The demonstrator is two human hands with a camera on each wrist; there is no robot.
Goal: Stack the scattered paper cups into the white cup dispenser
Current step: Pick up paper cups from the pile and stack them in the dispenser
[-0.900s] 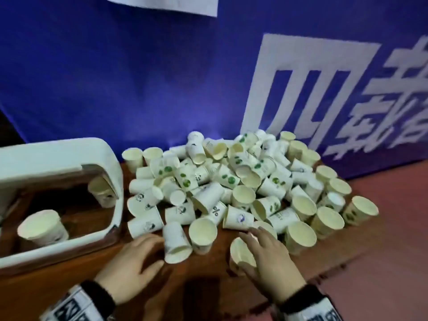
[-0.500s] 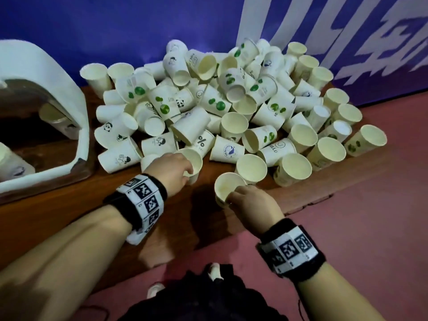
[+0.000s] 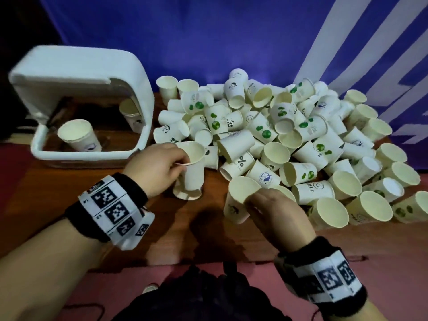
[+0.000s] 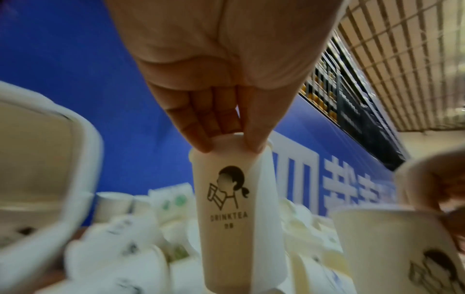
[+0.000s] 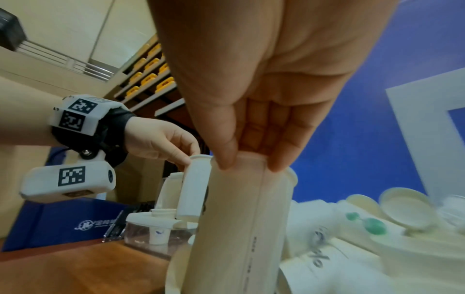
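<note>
My left hand (image 4: 226, 65) pinches the rim of an upright paper cup (image 4: 236, 214) — "DRINKTEA" print facing me. White dispenser (image 4: 75, 159) at left, blurred cup pile (image 4: 141, 248) behind, another cup (image 4: 392, 248) at right — blue banner (image 4: 88, 69) beyond.

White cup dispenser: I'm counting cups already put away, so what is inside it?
Inside the white cup dispenser, two paper cups stand apart: one at the front left, one at the back right, partly hidden by the frame.
</note>
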